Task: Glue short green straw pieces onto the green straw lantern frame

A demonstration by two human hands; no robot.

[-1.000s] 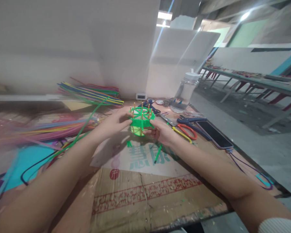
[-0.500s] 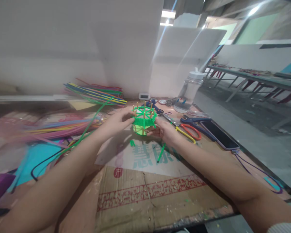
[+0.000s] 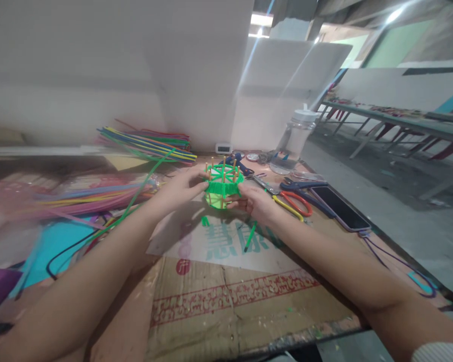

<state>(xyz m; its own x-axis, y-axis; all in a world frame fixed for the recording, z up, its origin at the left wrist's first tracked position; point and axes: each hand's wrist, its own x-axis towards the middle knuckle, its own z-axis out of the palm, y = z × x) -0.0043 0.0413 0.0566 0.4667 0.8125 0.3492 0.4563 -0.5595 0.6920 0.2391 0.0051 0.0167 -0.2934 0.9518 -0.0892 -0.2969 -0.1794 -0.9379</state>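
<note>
From the head camera, I hold a small green woven basket (image 3: 223,184) between both hands, lifted just above the cardboard sheet (image 3: 234,291) that covers the table. Its wall is ribbed green plastic strip wound tight around thin wooden sticks, and the stick ends poke up bare past the rim; green spokes cross the open top like a wheel. My left hand (image 3: 181,188) pinches the left side of the rim, fingers closed narrow on it. My right hand (image 3: 253,202) cups the right side and underside, fingers curled shut around the weave.

A long green strip (image 3: 141,188), smooth and glossy, trails off left from the basket across my forearm. Two short green offcuts lie on the cardboard below: a stubby one (image 3: 205,220) and a longer straight one (image 3: 250,236). The cardboard is matte brown, creased, printed with teal characters and a red band. Behind to the left sits a fan of coloured plastic strips (image 3: 151,143). To the right lie red-handled scissors (image 3: 292,202), a flat dark phone (image 3: 340,207), and a clear plastic bottle (image 3: 292,143) with a white cap.

Against half a second ago, the basket sits almost where it was, my grip on it unchanged; my right fingers have edged slightly higher on its side.
</note>
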